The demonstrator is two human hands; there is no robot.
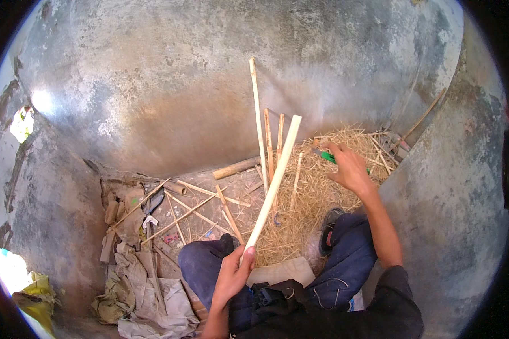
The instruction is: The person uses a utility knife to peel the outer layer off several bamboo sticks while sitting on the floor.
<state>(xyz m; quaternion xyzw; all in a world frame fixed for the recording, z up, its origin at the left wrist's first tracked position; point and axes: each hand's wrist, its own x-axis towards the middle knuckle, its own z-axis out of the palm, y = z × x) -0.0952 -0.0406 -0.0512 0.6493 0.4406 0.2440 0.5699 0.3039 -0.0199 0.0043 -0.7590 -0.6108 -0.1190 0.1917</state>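
My left hand [231, 278] is closed around the lower end of a pale, flat bamboo strip [277, 178]. The strip slants up and to the right, away from my lap, with its upper end free in the air. Out to the right, above the pile of thin shavings [300, 226], my right hand [349, 168] grips a green-handled knife [329, 157]. Its short blade points left, apart from the strip. My fingers and palm hide most of the handle.
Several bamboo sticks [257, 101] lean against the concrete wall [152, 85]. More sticks [186, 217] lie crossed on the floor at left, near crumpled sacking [167, 305]. A thick bamboo piece [236, 168] rests at the wall's foot. Another wall [452, 198] stands close at right.
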